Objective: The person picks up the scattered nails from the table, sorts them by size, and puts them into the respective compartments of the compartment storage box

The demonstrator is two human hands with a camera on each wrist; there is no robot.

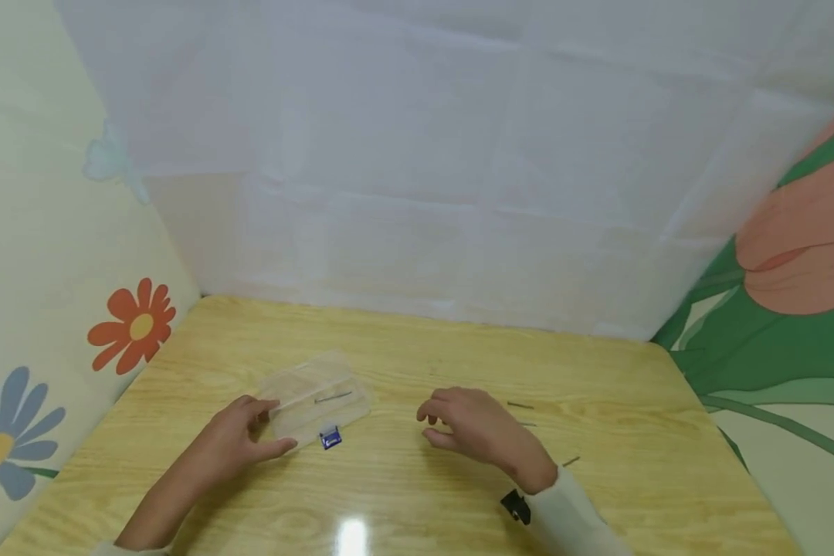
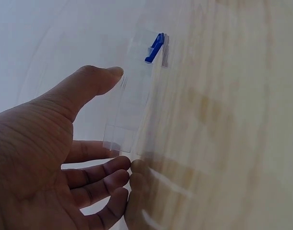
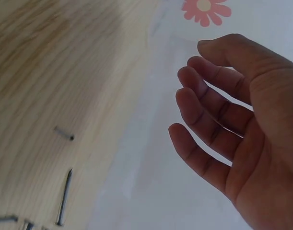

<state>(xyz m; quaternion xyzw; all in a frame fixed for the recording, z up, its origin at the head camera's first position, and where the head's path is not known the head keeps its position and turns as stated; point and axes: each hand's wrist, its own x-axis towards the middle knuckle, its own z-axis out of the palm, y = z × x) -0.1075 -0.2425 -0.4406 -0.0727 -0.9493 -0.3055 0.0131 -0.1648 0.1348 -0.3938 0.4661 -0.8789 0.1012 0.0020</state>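
the left hand (image 1: 239, 440) spreads thumb and fingers about the left end of a clear box (image 1: 299, 417), whether pressing it i cannot tell; the right hand (image 1: 469, 428), fingers loosely bent, holds nothing. a nail (image 1: 333, 397) shows within the box's outline, a blue clasp (image 1: 330, 438) at its near side; other nails (image 1: 520, 405) lie to the right. the step seems to be moving nails one by one, in or out unclear; next likely needs a fine right-hand pinch.
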